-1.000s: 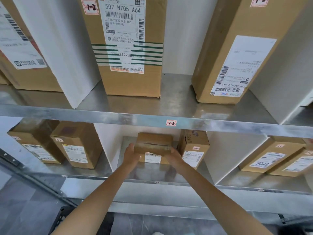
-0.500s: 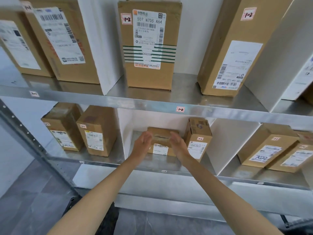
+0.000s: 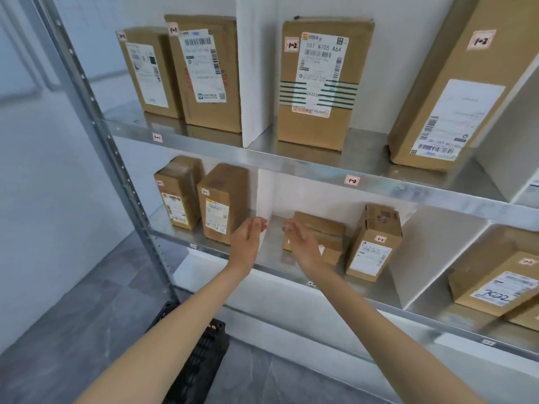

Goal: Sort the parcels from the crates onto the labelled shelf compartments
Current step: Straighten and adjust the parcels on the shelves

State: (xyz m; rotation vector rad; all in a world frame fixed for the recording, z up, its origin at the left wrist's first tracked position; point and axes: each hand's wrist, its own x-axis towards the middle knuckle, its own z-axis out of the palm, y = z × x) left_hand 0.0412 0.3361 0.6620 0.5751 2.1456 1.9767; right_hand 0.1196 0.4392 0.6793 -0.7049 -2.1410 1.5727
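**Lower Shelf, Middle Compartment: Parcel Laid Flat, Both Hands Empty**

A grey tiled floor (image 3: pixel 73 316) was observed at the left, behind a perforated galvanised steel upright (image 3: pixel 96 123). A black slatted plastic crate (image 3: pixel 201 354) was seen on the floor. The smooth sheet-metal lower shelf (image 3: pixel 379 293) was partitioned by a matt white divider (image 3: pixel 264 196). The left hand (image 3: pixel 248 237) was held before it, fingers straight, palm turned inward, nothing gripped. The right hand (image 3: pixel 302 242) was held likewise, in front of the flat cardboard parcel (image 3: pixel 323 231); contact could not be confirmed. That parcel was laid flat in the middle compartment, just beside an upright taped parcel (image 3: pixel 373 243).
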